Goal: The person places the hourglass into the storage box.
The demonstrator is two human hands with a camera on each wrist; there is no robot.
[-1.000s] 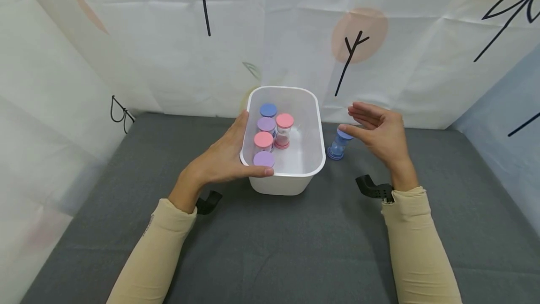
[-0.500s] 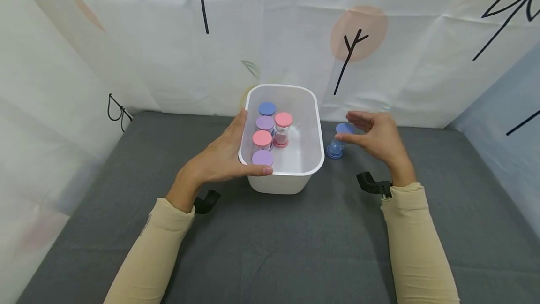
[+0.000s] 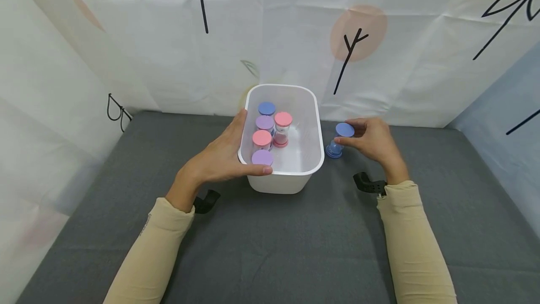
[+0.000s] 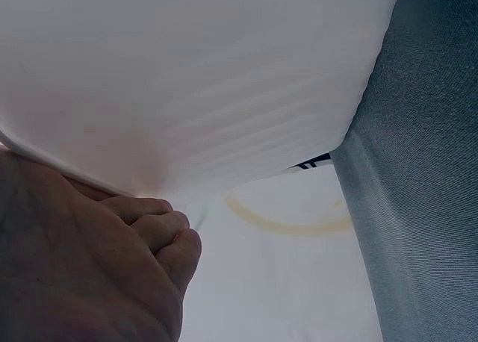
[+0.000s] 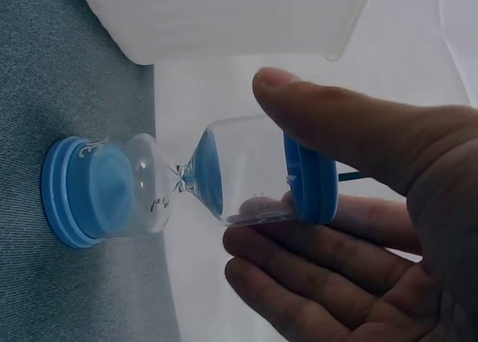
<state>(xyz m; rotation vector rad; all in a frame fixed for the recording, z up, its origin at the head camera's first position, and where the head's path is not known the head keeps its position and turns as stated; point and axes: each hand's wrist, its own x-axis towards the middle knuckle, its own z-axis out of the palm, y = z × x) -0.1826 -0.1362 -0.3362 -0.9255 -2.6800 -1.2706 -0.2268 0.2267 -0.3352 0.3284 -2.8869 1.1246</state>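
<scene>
A white plastic bin (image 3: 305,154) stands on the grey cloth. My left hand (image 3: 221,156) holds its near left corner, the thumb lying across the front rim and the fingers along the left wall. In the left wrist view those fingers (image 4: 160,230) bend just under the rim. To the right of the bin, a blue hourglass (image 3: 344,130) stands upright. My right hand (image 3: 375,142) grips it near the top cap, thumb on one side and fingers on the other. The right wrist view shows blue sand in both bulbs of the hourglass (image 5: 216,170), its base on the cloth.
Inside the bin, several hourglasses stand towards the left: a blue one (image 3: 266,108), purple ones (image 3: 265,122) and pink ones (image 3: 283,119). A white patterned sheet (image 3: 295,36) hangs close behind the bin. The grey cloth (image 3: 270,247) spreads in front.
My right hand has come down and left, its fingers closing around the blue hourglass's upper part. My left hand stays on the bin.
</scene>
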